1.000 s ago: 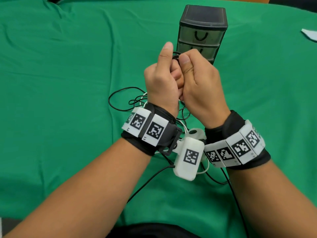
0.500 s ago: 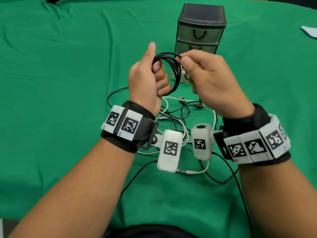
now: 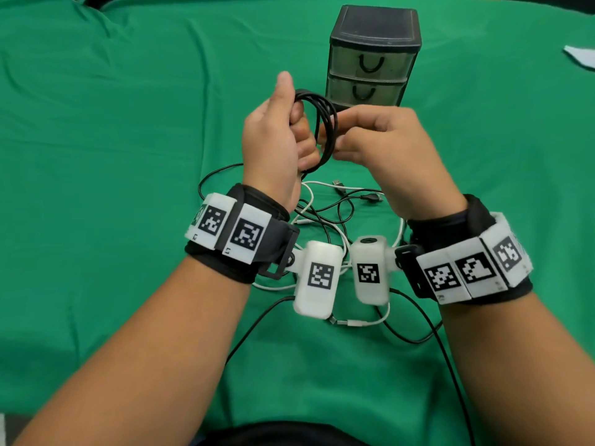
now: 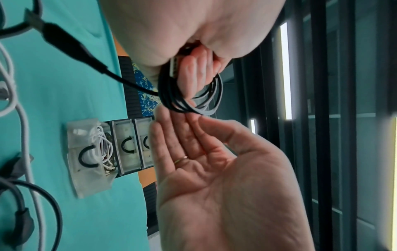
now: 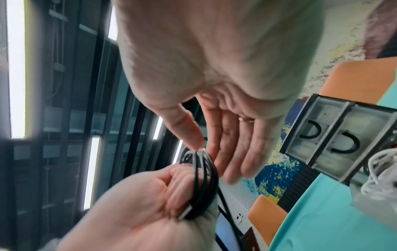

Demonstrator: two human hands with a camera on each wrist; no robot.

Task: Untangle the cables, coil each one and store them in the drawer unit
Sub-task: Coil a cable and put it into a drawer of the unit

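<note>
Risk of thin black cable coil (image 3: 317,130), held in curled left hand (image 3: 273,140) before dark three-drawer plastic unit (image 3: 373,56), springing loose as right hand (image 3: 380,140) thumb and fingers only lightly touch its loops.

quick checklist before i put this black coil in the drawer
1. Coiled black cable gripped by left hand: ok.
2. Its metal plug end pinned under the left fingers: ok.
3. Right hand steadying the coil: ok, fingertips touch its rim.
4. Whole cable wound: not ok, a loose black tail runs off the coil.
5. Clear bottom drawer pulled out: ok, a white cable bundle is inside.
6. Tail free of the cable tangle: cannot tell.
</note>
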